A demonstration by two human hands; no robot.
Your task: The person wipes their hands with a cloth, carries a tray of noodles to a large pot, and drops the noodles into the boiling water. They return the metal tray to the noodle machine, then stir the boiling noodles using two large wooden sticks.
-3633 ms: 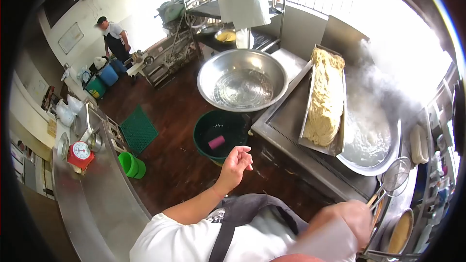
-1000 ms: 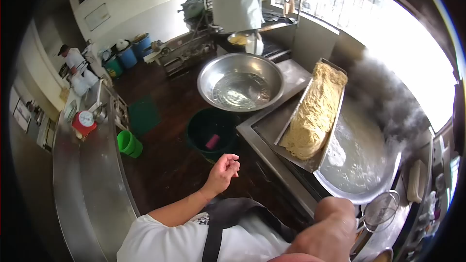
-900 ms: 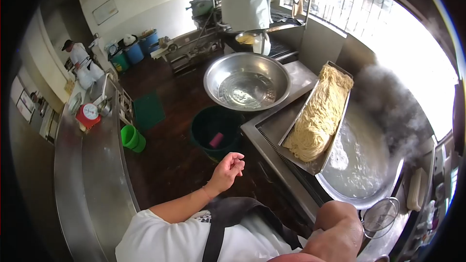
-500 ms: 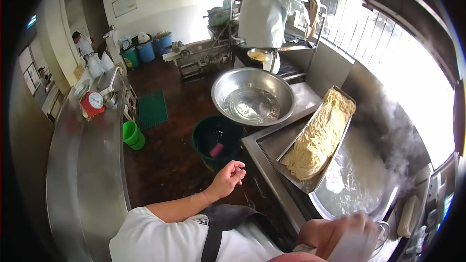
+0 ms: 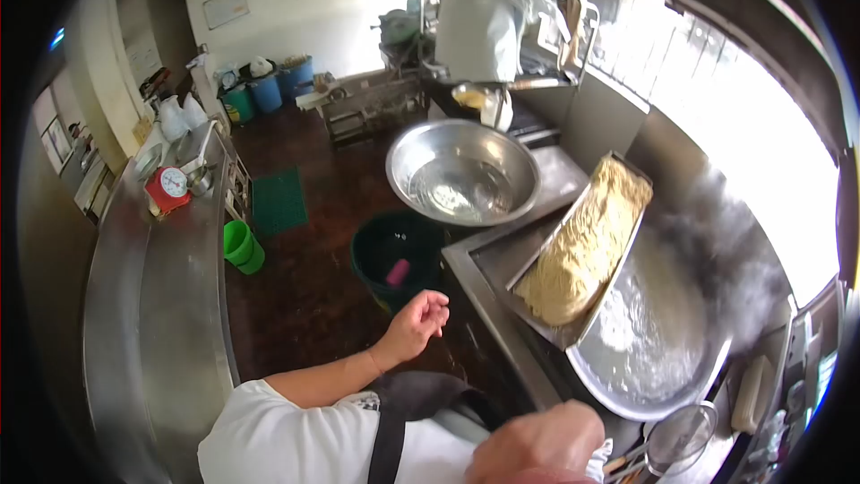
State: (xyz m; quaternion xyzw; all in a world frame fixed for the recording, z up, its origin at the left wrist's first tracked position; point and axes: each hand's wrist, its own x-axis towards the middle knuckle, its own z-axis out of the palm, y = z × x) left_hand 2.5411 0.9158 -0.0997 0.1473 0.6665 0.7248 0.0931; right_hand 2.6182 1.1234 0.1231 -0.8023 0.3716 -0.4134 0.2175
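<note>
My left hand (image 5: pixel 419 324) hangs in the air beside the dark green tub (image 5: pixel 367 276), its fingers loosely bent and nothing visible in them. Close to the camera, my right hand (image 5: pixel 542 444) is smeared by motion in front of my apron and white shirt. Its fingers cannot be made out, nor whether they hold anything. To the right, a metal tray (image 5: pixel 573 337) heaped with pale yellow noodles (image 5: pixel 587 246) rests tilted over the rim of a large pan of steaming water (image 5: pixel 645 341). A round wire strainer (image 5: pixel 683 439) lies below the pan.
A wide steel basin (image 5: pixel 461 170) of water stands beyond the tub, which has a pink object (image 5: pixel 398 272) in it. On the left are a steel counter (image 5: pixel 179 305), a red scale (image 5: pixel 168 188) and a green bucket (image 5: pixel 242 246). Steam rises along the window side.
My right hand has swung left from beside the pan to in front of my body, uncovering the strainer. A white item near it is no longer seen. My left hand has hardly moved.
</note>
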